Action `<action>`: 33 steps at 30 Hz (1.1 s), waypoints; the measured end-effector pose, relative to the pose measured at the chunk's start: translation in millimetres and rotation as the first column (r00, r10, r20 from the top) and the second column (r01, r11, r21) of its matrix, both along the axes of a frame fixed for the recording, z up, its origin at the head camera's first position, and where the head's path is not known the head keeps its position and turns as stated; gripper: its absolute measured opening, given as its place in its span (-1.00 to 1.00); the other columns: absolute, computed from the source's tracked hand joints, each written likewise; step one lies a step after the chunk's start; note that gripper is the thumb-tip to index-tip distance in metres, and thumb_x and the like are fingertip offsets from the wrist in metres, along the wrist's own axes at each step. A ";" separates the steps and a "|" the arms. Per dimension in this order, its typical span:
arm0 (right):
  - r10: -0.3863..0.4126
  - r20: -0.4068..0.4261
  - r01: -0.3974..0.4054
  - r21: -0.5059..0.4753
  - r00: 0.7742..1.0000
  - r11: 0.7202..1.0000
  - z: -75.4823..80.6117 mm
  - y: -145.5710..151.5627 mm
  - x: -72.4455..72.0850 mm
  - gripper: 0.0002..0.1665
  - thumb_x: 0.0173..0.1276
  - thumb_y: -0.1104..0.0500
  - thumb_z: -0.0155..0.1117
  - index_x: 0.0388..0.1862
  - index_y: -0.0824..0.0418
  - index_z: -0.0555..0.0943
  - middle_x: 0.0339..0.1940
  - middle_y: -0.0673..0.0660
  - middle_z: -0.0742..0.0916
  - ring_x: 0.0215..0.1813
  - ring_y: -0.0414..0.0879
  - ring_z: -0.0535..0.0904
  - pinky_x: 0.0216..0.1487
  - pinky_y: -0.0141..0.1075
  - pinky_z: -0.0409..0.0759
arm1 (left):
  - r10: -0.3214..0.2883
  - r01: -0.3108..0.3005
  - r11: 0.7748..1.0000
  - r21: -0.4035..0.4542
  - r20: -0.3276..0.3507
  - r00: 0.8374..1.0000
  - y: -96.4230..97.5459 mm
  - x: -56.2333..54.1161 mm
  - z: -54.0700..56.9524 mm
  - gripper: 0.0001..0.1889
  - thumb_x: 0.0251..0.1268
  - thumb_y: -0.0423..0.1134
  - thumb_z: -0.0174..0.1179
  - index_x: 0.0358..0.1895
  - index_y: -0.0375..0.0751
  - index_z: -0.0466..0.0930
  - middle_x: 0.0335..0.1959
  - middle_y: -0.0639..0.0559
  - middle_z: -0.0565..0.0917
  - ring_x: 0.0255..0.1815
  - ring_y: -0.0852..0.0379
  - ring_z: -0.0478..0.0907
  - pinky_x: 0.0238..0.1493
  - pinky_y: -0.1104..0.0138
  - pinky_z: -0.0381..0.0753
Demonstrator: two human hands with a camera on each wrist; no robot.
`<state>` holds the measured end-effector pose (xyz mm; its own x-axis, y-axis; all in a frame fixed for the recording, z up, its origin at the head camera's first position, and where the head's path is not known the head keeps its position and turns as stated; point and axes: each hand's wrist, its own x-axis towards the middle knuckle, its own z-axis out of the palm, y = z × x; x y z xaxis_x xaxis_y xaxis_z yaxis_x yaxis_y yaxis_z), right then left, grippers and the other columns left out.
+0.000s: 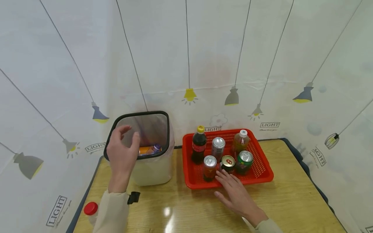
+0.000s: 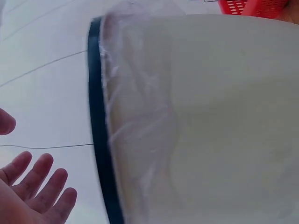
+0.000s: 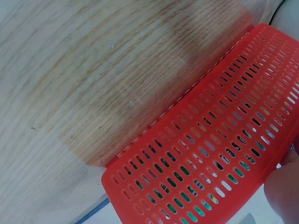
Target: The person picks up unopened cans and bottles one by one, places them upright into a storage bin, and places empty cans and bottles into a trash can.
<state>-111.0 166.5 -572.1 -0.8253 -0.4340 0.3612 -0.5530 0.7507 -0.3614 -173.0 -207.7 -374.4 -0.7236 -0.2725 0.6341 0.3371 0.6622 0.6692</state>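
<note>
My left hand is raised over the near left rim of a bin, its thumb apart from the loosely bent fingers and nothing between them. Inside the lined bin lies an orange bottle with a purple part. My right hand reaches over the front rim of a red basket, fingers extended, fingertips close to a black can with a gold lid and an orange-brown can. Also standing there are a silver can, a green can, a cola bottle and a white-capped bottle.
A bottle with a red cap stands at the table's left front, partly behind my left sleeve. The wooden table backs onto a curtain printed with lamps. Bin and basket stand side by side near the back edge.
</note>
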 end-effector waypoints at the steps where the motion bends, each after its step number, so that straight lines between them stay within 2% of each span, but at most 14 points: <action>1: -0.001 -0.005 0.001 0.005 1.000 1.000 -0.4 0.4 -0.1 -0.31 0.47 -0.11 0.34 0.42 0.25 0.54 0.54 0.09 0.49 0.60 0.09 0.29 0.44 0.20 0.31 | -0.007 0.007 1.000 0.003 -0.006 1.000 -0.1 4.6 1.2 -0.66 0.42 -0.29 0.27 0.17 -0.36 0.58 0.11 -0.18 0.68 0.20 -0.09 0.58 0.31 0.03 0.50; 8: 0.015 -0.063 -0.015 -0.003 0.998 1.000 -2.9 5.3 -0.4 -0.31 0.44 -0.09 0.37 0.39 0.28 0.55 0.49 0.19 0.54 0.55 0.17 0.35 0.40 0.22 0.35 | -0.033 0.033 0.999 0.003 -0.053 0.998 -7.8 46.9 19.5 -0.64 0.40 -0.36 0.25 0.20 -0.39 0.56 0.13 -0.17 0.68 0.23 -0.05 0.56 0.33 0.53 0.35; 11: 0.010 -0.057 -0.010 -0.002 0.998 1.000 -3.0 7.0 0.0 -0.31 0.44 -0.09 0.37 0.39 0.29 0.55 0.50 0.19 0.54 0.55 0.17 0.35 0.40 0.23 0.34 | -0.023 0.020 0.999 -0.036 -0.081 0.996 -16.0 63.4 26.8 -0.59 0.35 -0.36 0.26 0.23 -0.40 0.54 0.15 -0.18 0.66 0.22 -0.07 0.55 0.33 0.54 0.35; 15: 0.001 -0.042 -0.001 0.008 0.999 1.000 -2.2 6.8 0.4 -0.30 0.45 -0.10 0.36 0.41 0.27 0.54 0.51 0.16 0.52 0.57 0.13 0.32 0.42 0.18 0.30 | 0.023 -0.033 0.994 -0.108 -0.096 0.995 -33.4 80.2 25.7 -0.50 0.28 -0.32 0.29 0.27 -0.39 0.51 0.23 -0.22 0.60 0.26 -0.14 0.50 0.36 0.50 0.30; 19: 0.000 -0.027 0.001 0.012 1.000 1.000 -0.8 4.4 0.4 -0.30 0.46 -0.11 0.35 0.42 0.24 0.53 0.53 0.12 0.51 0.59 0.11 0.30 0.46 0.09 0.24 | 0.064 -0.078 0.984 -0.160 -0.090 0.994 -56.5 90.1 14.0 -0.46 0.21 -0.28 0.36 0.26 -0.40 0.53 0.28 -0.25 0.57 0.33 -0.25 0.45 0.39 0.51 0.22; 21: 0.000 -0.018 0.000 0.011 1.000 1.000 -0.2 3.3 0.3 -0.30 0.46 -0.12 0.34 0.42 0.25 0.54 0.53 0.12 0.51 0.59 0.10 0.30 0.47 0.07 0.22 | 0.068 -0.077 0.981 -0.179 -0.053 0.996 -68.5 94.1 7.2 -0.43 0.22 -0.25 0.38 0.27 -0.40 0.52 0.31 -0.25 0.54 0.37 -0.27 0.42 0.41 0.52 0.19; 23: 0.001 -0.013 -0.001 0.012 1.000 1.000 -0.3 3.0 0.1 -0.30 0.47 -0.12 0.34 0.42 0.25 0.54 0.53 0.11 0.50 0.59 0.10 0.29 0.47 0.09 0.24 | 0.069 -0.065 0.981 -0.182 0.012 0.998 -78.3 99.5 1.0 -0.40 0.25 -0.22 0.38 0.32 -0.39 0.48 0.38 -0.24 0.49 0.42 -0.26 0.37 0.45 0.46 0.18; 26: 0.008 -0.020 -0.007 0.010 1.000 1.000 -1.5 3.1 -0.4 -0.30 0.46 -0.11 0.34 0.42 0.26 0.54 0.53 0.13 0.51 0.59 0.11 0.30 0.45 0.16 0.29 | 0.033 -0.020 0.982 -0.186 0.070 0.997 -92.4 107.8 -11.9 -0.34 0.28 -0.21 0.37 0.40 -0.38 0.40 0.47 -0.21 0.40 0.50 -0.11 0.29 0.46 0.46 0.13; 28: 0.012 -0.030 -0.011 0.015 0.999 1.000 -2.1 2.7 -0.7 -0.30 0.46 -0.11 0.35 0.42 0.26 0.54 0.53 0.12 0.51 0.59 0.11 0.31 0.44 0.18 0.31 | -0.010 0.022 0.984 -0.175 0.069 0.998 -101.8 113.4 -23.1 -0.30 0.30 -0.20 0.36 0.46 -0.35 0.35 0.52 -0.21 0.35 0.54 0.02 0.22 0.48 0.44 0.09; 30: 0.016 -0.031 -0.016 0.012 0.999 1.000 -2.3 1.9 -1.0 -0.31 0.46 -0.10 0.35 0.42 0.25 0.54 0.53 0.12 0.51 0.59 0.10 0.30 0.44 0.18 0.30 | -0.045 0.056 0.984 -0.171 0.067 0.997 -110.5 118.5 -34.3 -0.26 0.30 -0.20 0.36 0.50 -0.34 0.30 0.57 -0.15 0.30 0.57 0.18 0.16 0.46 0.50 0.04; 31: 0.017 -0.034 -0.016 0.013 0.999 1.000 -2.4 1.4 -1.0 -0.31 0.46 -0.10 0.35 0.42 0.25 0.54 0.53 0.12 0.51 0.59 0.10 0.30 0.43 0.17 0.30 | -0.060 0.071 0.985 -0.157 0.076 0.995 -113.6 121.3 -39.2 -0.25 0.32 -0.21 0.36 0.52 -0.33 0.28 0.59 -0.11 0.28 0.57 0.26 0.13 0.47 0.50 0.02; 33: 0.016 -0.028 -0.016 0.010 0.999 1.000 -1.9 0.3 -0.8 -0.31 0.46 -0.10 0.35 0.42 0.25 0.54 0.53 0.12 0.51 0.59 0.10 0.30 0.44 0.18 0.30 | -0.096 0.105 0.989 -0.101 0.090 0.991 -118.0 127.1 -48.0 -0.24 0.34 -0.27 0.35 0.54 -0.34 0.24 0.61 -0.05 0.25 0.58 0.28 0.11 0.49 0.50 0.03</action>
